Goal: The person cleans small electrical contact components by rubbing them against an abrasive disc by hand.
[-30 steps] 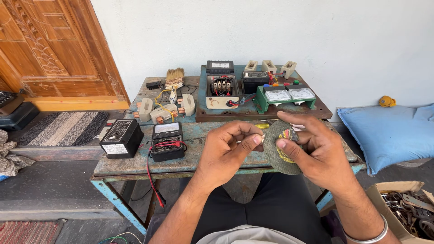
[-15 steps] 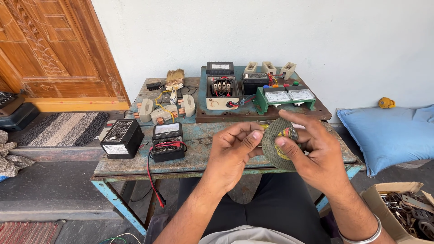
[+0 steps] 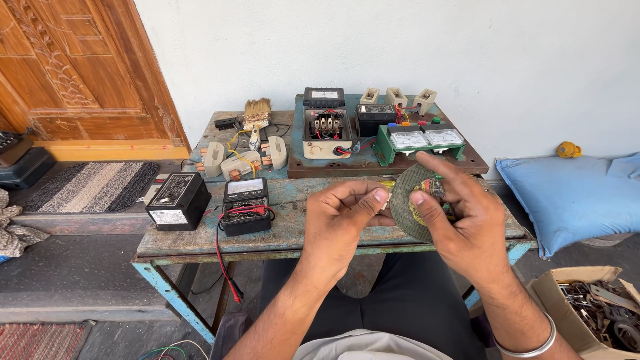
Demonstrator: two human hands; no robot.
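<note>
Grey-green disc (image 3: 412,203): upright, above near table edge (image 3: 280,248), between both hands
right hand (image 3: 460,223): fingers pinching disc rim, index raised
left hand (image 3: 343,217): thumb and fingers closed at disc's left edge
step: inspecting/fitting disc, likely
next: firm two-hand grip
left of hands: black multimeter (image 3: 245,203), black box (image 3: 177,200)

Grey abrasive disc (image 3: 408,203) between left hand (image 3: 343,217) and right hand (image 3: 467,223) above worn table (image 3: 287,230)

I log one grey-green round abrasive disc (image 3: 408,202), worn yellow label at its centre, held upright on edge above the table's front.
</note>
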